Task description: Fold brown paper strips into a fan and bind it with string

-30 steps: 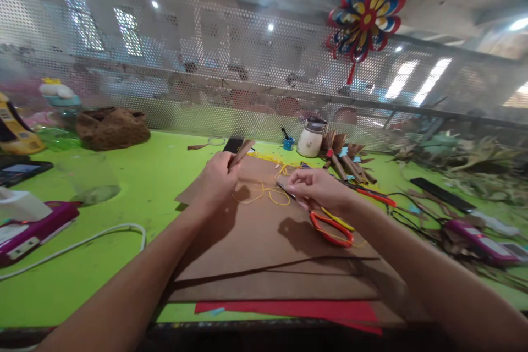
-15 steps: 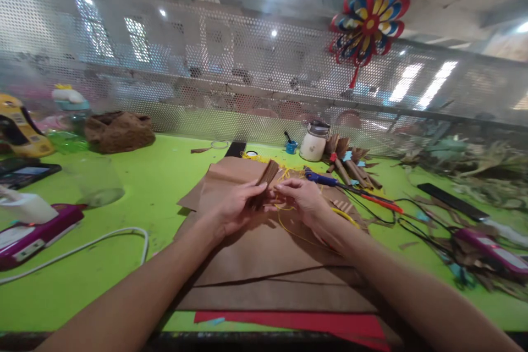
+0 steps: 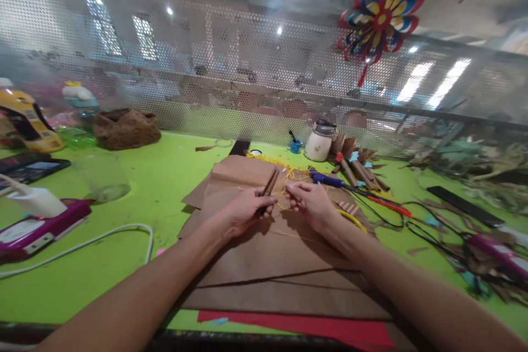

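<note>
In my left hand (image 3: 251,208) I grip a folded brown strip bundle (image 3: 270,180), its narrow end pointing up and away. My right hand (image 3: 307,201) is just to the right, thumb and fingertips pinched together on thin yellow string (image 3: 282,206). A length of the string runs between the two hands, and more of it trails over the brown paper sheets (image 3: 272,264) beneath them. Beyond the hands lies a loose tangle of the same yellow string. A blue glue gun (image 3: 325,177) rests just past my right hand.
Rolled brown bundles (image 3: 358,168) lie beside a white jar (image 3: 319,142) and a small blue pot (image 3: 295,146). Black cables and a purple power strip (image 3: 499,253) occupy the right. Another purple strip (image 3: 45,231) with a white cable, and a clear cup (image 3: 103,181), stand left.
The brown bundle has turned in my left hand and now shows its narrow edge. My right hand has drawn slightly away to the right, widening the gap. The view has shifted a little.
</note>
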`<state>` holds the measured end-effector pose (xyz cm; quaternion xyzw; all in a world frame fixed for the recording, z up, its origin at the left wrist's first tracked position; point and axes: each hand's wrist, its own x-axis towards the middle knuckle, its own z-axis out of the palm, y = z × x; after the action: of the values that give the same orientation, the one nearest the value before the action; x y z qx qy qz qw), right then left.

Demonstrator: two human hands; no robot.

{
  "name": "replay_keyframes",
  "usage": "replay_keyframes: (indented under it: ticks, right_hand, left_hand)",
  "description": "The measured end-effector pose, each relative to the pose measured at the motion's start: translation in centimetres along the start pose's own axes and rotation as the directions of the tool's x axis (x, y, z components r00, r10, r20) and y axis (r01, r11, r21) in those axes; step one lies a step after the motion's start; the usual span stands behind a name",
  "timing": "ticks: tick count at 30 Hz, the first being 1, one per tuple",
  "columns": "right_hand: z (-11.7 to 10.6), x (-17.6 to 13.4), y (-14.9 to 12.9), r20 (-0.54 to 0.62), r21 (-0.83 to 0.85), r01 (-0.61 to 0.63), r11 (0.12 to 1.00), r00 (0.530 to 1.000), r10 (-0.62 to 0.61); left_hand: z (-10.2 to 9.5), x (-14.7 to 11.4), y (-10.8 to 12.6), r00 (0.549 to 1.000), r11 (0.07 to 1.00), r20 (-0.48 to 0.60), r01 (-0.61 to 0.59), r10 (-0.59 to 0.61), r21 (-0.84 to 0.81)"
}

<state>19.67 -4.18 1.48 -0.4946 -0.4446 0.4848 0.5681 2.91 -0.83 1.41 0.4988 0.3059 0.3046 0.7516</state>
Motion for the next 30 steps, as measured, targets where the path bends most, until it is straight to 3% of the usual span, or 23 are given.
replay_keyframes:
  ticks: [4,7,8,10,12,14,16,20,25,30]
  right_hand:
    - [-1.9,-0.3,-0.5,-0.066,-0.158,0.040,0.987,0.996,-0.051]
    - [-2.7,-0.8,-1.2,-0.100,-0.415,0.240,0.878,0.947,-0.306]
    - [-2.6,-0.9,-1.4,-0.037,-0.493,0.333,0.804,0.915,-0.401]
    - [-2.0,-1.3,-1.6,0.198,-0.580,0.533,0.616,0.826,-0.528]
    - [-1.0,-1.5,-1.5,0.442,-0.598,0.691,0.406,0.708,-0.551]
    - [-0.3,-1.7,-1.2,0.572,-0.601,0.756,0.261,0.634,-0.520]
    - [0.0,-1.7,-0.9,0.570,-0.627,0.744,0.230,0.640,-0.516]
    - [-0.8,-1.7,-0.3,0.489,-0.664,0.698,0.270,0.678,-0.549]
    - [-1.4,-1.7,0.5,0.576,-0.694,0.706,0.139,0.661,-0.481]
    - [-1.0,-1.8,0.6,0.572,-0.740,0.672,0.033,0.654,-0.495]
  left_hand:
    - [0.0,0.0,0.1,0.999,0.999,-0.010,-0.042,0.042,-0.001]
    - [0.0,-0.1,0.1,0.999,0.998,0.017,-0.046,0.045,0.037]
    - [0.1,-0.1,0.1,0.998,0.997,0.035,-0.052,0.050,0.063]
    - [0.1,-0.2,0.2,0.996,0.991,0.059,-0.073,0.067,0.112]
    - [0.2,-0.3,0.2,0.994,0.987,0.066,-0.092,0.084,0.132]
    - [0.1,-0.3,0.2,0.993,0.985,0.073,-0.101,0.091,0.142]
    - [0.0,-0.2,0.2,0.993,0.974,0.069,-0.112,0.100,0.195]
    - [-0.1,0.0,-0.1,0.991,0.940,0.056,-0.134,0.122,0.315]
    - [0.1,-0.3,0.0,0.987,0.930,0.120,-0.143,0.108,0.338]
    - [0.4,-0.4,0.4,0.987,0.929,0.126,-0.141,0.103,0.342]
